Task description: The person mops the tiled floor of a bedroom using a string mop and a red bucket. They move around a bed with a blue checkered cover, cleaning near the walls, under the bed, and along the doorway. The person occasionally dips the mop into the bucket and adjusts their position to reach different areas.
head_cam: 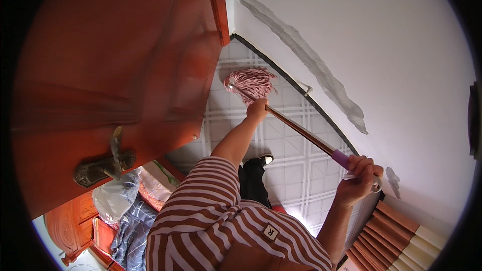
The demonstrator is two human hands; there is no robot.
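Note:
A mop with pink string strands point(256, 81) lies spread on the tiled floor point(290, 131), close to the lower edge of a reddish wooden door point(150, 52). Its brown metal handle point(301, 131) slants across toward my right side. Low on that handle, just above the mop head, my left hand point(257, 110) is wrapped around it. My right hand point(360, 178) grips the upper end, at the purple sleeve point(340, 158). A pale hanging loop point(377, 185) pokes out past my right fingers.
A white wall with a grey patched strip point(320, 64) and dark skirting point(331, 120) runs along the right. The door's lever handle point(117, 150) juts out at left. Beyond are a plastic bag point(116, 195) and bedding point(131, 229). A brown curtain point(388, 229) hangs lower right.

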